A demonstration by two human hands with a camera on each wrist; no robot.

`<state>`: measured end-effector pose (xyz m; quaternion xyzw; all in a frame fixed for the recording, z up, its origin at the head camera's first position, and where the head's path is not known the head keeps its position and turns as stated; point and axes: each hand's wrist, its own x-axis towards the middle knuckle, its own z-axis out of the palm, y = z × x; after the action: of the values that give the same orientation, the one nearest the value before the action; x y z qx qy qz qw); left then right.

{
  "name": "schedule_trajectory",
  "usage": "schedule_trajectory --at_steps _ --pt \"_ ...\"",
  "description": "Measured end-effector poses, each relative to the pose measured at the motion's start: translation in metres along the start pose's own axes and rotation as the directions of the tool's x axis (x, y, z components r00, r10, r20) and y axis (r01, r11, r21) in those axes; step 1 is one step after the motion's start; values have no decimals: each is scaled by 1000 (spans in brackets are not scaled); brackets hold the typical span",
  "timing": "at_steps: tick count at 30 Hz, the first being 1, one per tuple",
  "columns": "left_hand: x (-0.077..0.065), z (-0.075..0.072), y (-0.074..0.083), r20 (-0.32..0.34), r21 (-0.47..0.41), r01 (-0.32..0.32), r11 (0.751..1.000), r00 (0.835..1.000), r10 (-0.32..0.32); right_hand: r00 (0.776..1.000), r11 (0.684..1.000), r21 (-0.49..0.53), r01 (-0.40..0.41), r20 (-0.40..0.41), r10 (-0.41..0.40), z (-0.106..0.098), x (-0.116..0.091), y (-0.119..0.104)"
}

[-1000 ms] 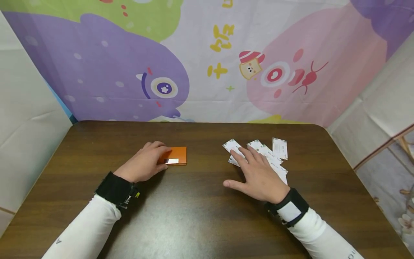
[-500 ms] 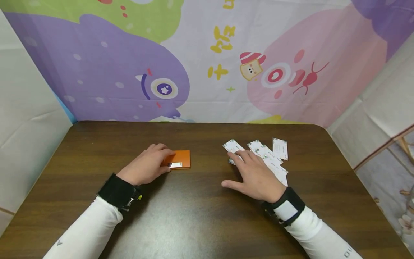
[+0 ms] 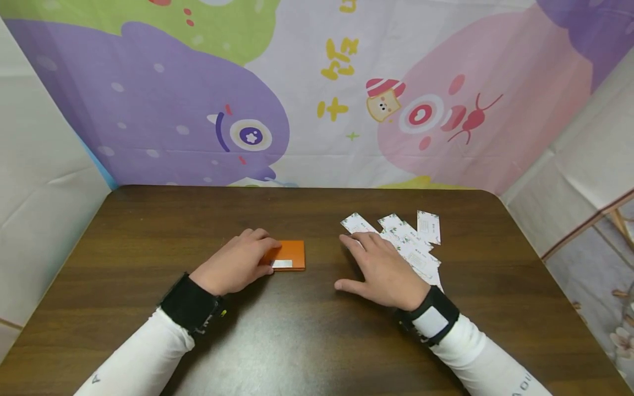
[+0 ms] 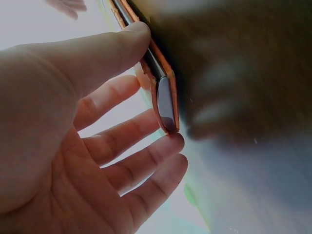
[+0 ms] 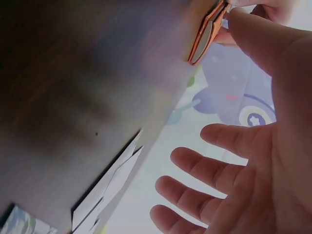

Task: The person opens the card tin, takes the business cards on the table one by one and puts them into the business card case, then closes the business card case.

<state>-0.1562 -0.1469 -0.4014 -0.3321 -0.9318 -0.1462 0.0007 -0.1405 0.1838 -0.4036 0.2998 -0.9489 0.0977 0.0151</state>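
A flat orange card case (image 3: 292,250) with a silver plate near its front edge lies on the table left of centre. My left hand (image 3: 235,264) grips its left end, thumb on the near edge and fingers over the top and far side. The left wrist view shows the case's edge (image 4: 165,105) with a grey metallic part between orange covers. Several white printed cards (image 3: 413,245) lie loosely overlapped to the right. My right hand (image 3: 383,269) hovers palm down with fingers spread by their left side, hiding some of them; nothing is held in it.
Everything lies on a dark brown wooden table (image 3: 277,330). Behind its far edge hangs a cartoon-printed cloth (image 3: 317,159). One card (image 3: 428,227) lies at the far right of the pile. Pale cloth (image 3: 49,181) hangs at the left.
My left hand has slid the orange card case to the right and nearer me. My right hand has shifted slightly left and nearer, uncovering more of the cards, which stay in place.
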Motion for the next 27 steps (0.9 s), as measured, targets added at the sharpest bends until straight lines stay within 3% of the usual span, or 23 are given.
schedule_trajectory --at_steps 11,27 --pt "3 7 20 13 40 -43 998 999 43 999 1000 1 27 38 -27 5 5 -9" --pt "4 18 48 17 47 -112 993 994 111 989 992 6 127 78 -127 11 8 -20"
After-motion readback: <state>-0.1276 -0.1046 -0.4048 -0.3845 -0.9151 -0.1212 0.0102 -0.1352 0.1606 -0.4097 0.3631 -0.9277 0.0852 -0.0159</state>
